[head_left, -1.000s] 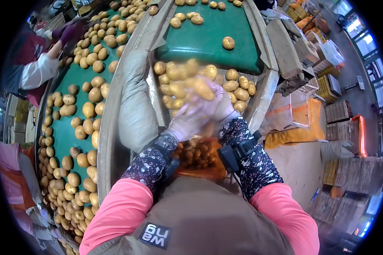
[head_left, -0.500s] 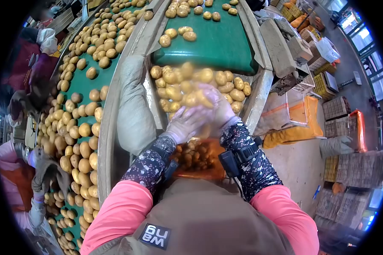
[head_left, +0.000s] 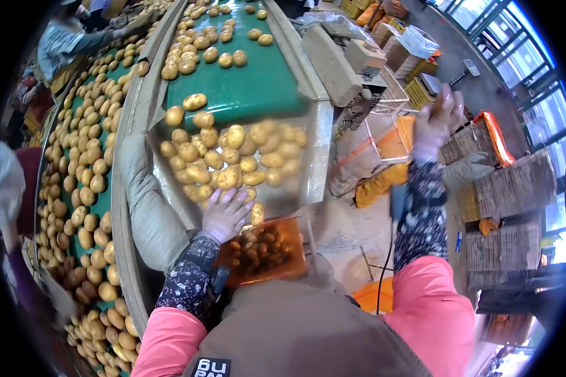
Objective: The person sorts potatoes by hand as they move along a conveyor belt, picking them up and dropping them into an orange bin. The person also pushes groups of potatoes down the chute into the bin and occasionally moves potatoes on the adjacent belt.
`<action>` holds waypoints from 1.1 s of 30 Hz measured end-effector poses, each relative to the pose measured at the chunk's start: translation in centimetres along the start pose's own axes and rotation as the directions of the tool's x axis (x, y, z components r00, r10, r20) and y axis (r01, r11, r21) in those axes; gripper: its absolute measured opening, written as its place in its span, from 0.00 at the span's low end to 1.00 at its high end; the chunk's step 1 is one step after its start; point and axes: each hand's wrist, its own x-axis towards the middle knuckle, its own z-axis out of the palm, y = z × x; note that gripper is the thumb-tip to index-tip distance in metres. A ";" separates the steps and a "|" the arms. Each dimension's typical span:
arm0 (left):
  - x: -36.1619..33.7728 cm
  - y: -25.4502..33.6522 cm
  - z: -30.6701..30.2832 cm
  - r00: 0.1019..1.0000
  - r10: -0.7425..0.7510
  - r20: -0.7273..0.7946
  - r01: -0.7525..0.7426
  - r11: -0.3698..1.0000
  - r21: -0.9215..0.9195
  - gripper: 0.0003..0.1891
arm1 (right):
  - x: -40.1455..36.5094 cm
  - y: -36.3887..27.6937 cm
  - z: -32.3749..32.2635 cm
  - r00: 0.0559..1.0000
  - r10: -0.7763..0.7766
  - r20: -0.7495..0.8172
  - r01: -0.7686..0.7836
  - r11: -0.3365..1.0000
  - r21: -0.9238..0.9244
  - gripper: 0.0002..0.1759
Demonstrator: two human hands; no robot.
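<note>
My left hand [head_left: 225, 215], in a thin pale glove, lies with fingers spread at the lower edge of the potatoes [head_left: 231, 177] heaped in a metal chute [head_left: 319, 154]. A single potato [head_left: 258, 213] is just beyond its fingertips. Directly below the chute mouth is an orange container [head_left: 277, 271] with more potatoes inside. My right hand [head_left: 439, 122], gloved too, is raised far out to the right, away from the chute. Its fingers are apart and slightly curled, a little blurred, with nothing visible in them.
A green conveyor belt [head_left: 258, 94] carrying potatoes ends above the chute. To the left runs a second potato-covered belt [head_left: 85, 220], with people beside it. A grey padded roll [head_left: 148, 201] lines the chute's left side. Stacked crates [head_left: 512, 188] and an orange sack [head_left: 380, 185] stand at right.
My right hand has left the potatoes and swung out to the right. My left hand has moved slightly down and left, fingers now spread. The view has turned toward the right.
</note>
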 end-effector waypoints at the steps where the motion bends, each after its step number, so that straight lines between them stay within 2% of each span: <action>1: 0.1 -0.2 0.1 1.000 0.001 0.019 -0.002 0.999 0.034 0.27 | 1.3 3.3 -0.2 0.966 0.150 0.210 -0.067 0.931 -0.358 0.34; 2: -0.6 -0.3 0.3 1.000 -0.001 0.006 0.001 1.000 0.031 0.26 | 0.8 4.7 1.0 0.919 0.295 0.262 -0.178 0.903 -0.392 0.37; 4: -2.0 0.1 -0.3 0.996 -0.049 0.074 0.045 0.998 0.048 0.26 | -0.2 1.7 0.8 0.942 0.218 0.256 -0.120 0.930 -0.348 0.37; 6: -2.1 0.1 -0.4 0.998 -0.045 0.034 0.045 0.999 0.010 0.28 | -2.8 -1.2 2.7 0.991 0.004 0.137 -0.005 1.000 0.010 0.36; 7: -2.8 0.2 -0.5 0.999 -0.050 -0.007 0.050 0.999 -0.009 0.28 | -3.8 -6.0 1.8 0.986 -0.163 0.020 0.154 0.958 0.243 0.27; 9: -2.9 0.4 -1.0 0.998 -0.063 -0.010 0.063 0.997 -0.053 0.26 | -6.8 -13.2 1.8 0.936 -0.271 0.225 0.062 0.756 0.652 0.22; 10: -2.4 0.4 -1.4 0.998 -0.059 -0.010 0.058 0.995 -0.080 0.25 | -7.4 -17.5 -0.6 0.890 -0.355 0.288 0.016 0.654 0.757 0.20; 11: -2.0 0.5 -1.8 0.998 -0.059 0.019 0.060 0.995 -0.082 0.25 | -9.5 -20.3 0.1 0.798 -0.476 0.370 -0.133 0.460 0.878 0.19; 12: -1.8 0.8 -2.0 0.997 -0.059 0.048 0.063 0.994 -0.085 0.24 | -9.2 -23.6 -1.7 0.714 -0.623 0.320 -0.101 0.360 0.928 0.19; 13: -1.2 0.9 -1.5 0.999 -0.014 0.044 0.015 0.999 -0.029 0.27 | -12.1 -26.1 -1.7 0.686 -0.624 0.374 -0.122 0.408 0.905 0.19; 14: -1.1 0.9 -1.0 0.999 0.015 0.041 -0.014 0.999 -0.029 0.25 | -14.3 -28.2 -1.4 0.584 -0.697 0.416 -0.258 0.327 0.909 0.20; 15: -1.9 1.0 -1.2 0.998 -0.012 0.067 0.014 0.999 -0.033 0.24 | -13.6 -30.9 -3.6 0.530 -0.749 0.397 -0.275 0.290 0.916 0.22; 16: -2.1 1.1 -1.4 0.996 -0.027 0.087 0.031 0.998 -0.045 0.23 | -14.4 -33.4 -4.1 0.549 -0.725 0.417 -0.226 0.352 0.908 0.22; 18: 0.2 2.4 -6.3 0.894 -0.123 0.432 0.193 0.974 -0.122 0.21 | -16.1 -37.3 -4.2 0.590 -0.671 0.450 -0.130 0.471 0.873 0.23; 20: 0.8 3.3 -8.4 0.789 -0.128 0.601 0.240 0.964 -0.111 0.19 | -16.9 -39.5 -3.6 0.511 -0.679 0.527 0.012 0.619 0.785 0.26; 21: 0.4 3.7 -8.5 0.783 -0.105 0.613 0.196 0.977 -0.083 0.19 | -17.2 -40.3 -3.4 0.475 -0.674 0.566 0.090 0.677 0.730 0.27; 24: -1.1 3.8 -7.6 0.917 -0.038 0.396 0.087 0.991 -0.107 0.20 | -17.5 -41.3 -1.8 0.246 -0.666 0.704 0.190 0.745 0.639 0.25; 25: -1.3 3.9 -6.7 0.949 -0.021 0.313 0.063 0.990 -0.124 0.21 | -17.6 -40.9 -1.8 0.243 -0.656 0.715 0.220 0.755 0.618 0.27; 26: -1.8 3.8 -5.8 0.974 -0.005 0.228 0.038 0.990 -0.138 0.21 | -17.8 -40.4 -1.5 0.274 -0.679 0.681 0.126 0.727 0.675 0.27; 27: -2.4 3.5 -4.6 0.965 0.057 0.255 -0.052 0.998 -0.028 0.22 | -17.9 -39.8 -1.1 0.307 -0.699 0.646 0.042 0.688 0.725 0.27; 28: -2.5 3.2 -4.3 0.963 0.000 0.269 0.020 0.997 -0.074 0.23 | -17.7 -39.2 -1.0 0.343 -0.714 0.610 -0.040 0.638 0.769 0.28; 29: -2.4 2.9 -4.1 0.955 -0.048 0.292 0.086 0.989 -0.118 0.23 | -17.5 -38.4 -1.3 0.412 -0.685 0.601 -0.239 0.555 0.797 0.27; 30: -2.1 3.0 -3.8 0.957 -0.083 0.279 0.123 0.984 -0.129 0.23 | -16.4 -37.6 -2.0 0.370 -0.609 0.702 -0.595 0.425 0.682 0.27; 31: -1.8 3.0 -3.5 0.957 -0.117 0.267 0.159 0.977 -0.142 0.23 | -15.1 -36.6 -2.7 0.282 -0.552 0.785 -0.856 0.224 0.465 0.27; 32: -1.7 3.1 -2.7 0.967 -0.138 0.214 0.166 0.978 -0.123 0.23 | -14.2 -35.6 -2.8 0.164 -0.523 0.836 -0.983 -0.019 0.181 0.27; 33: -1.3 3.2 -3.1 0.974 -0.157 0.161 0.175 0.979 -0.105 0.23 | -13.8 -34.6 -2.6 0.072 -0.554 0.830 -0.976 -0.211 -0.057 0.26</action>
